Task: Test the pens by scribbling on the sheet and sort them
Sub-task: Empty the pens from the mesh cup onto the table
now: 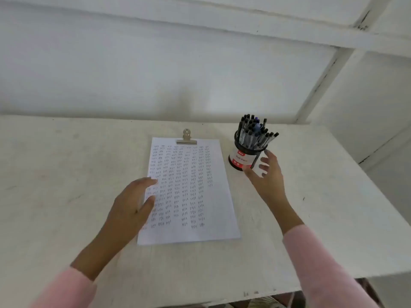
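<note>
Pens (255, 132): lot for testing, standing far right on the desk (66, 174). I list the nearer items first.

1. Left hand (131, 203): fingers straight and flat, resting on the left edge of the sheet, grasping nothing. I judge it steadies the paper.

2. Sheet (213, 207): white paper, mid-desk, pinned at its far end by a metal clip (186, 137). Columns of small scribbles cover most of it, and the lower right is bare. It is thin and light, so I expect it to slide or crease unless pressed flat.

3. Right hand (266, 176): released, fingers spread, just beside the cup on its right. The thumb is close to the cup's base, but I cannot tell whether it touches. It holds no pen.

4. Cup (242, 160): dark round tub with a red-and-white label, upright, just right of the sheet's far corner. It is probably light and top-heavy with its load, so I judge a sideways knock could tip it.

5. Pens, in detail: many, dark caps up, packed in the cup, several leaning out to the right. They look slim, stiff and light, with smooth barrels that are likely slippery. I would pinch a leaning outer one by its capped end, clear of the rim. I would draw it along its own length so the neighbours stay put. No sorted piles are visible, so I judge this round is at picking a pen.
</note>
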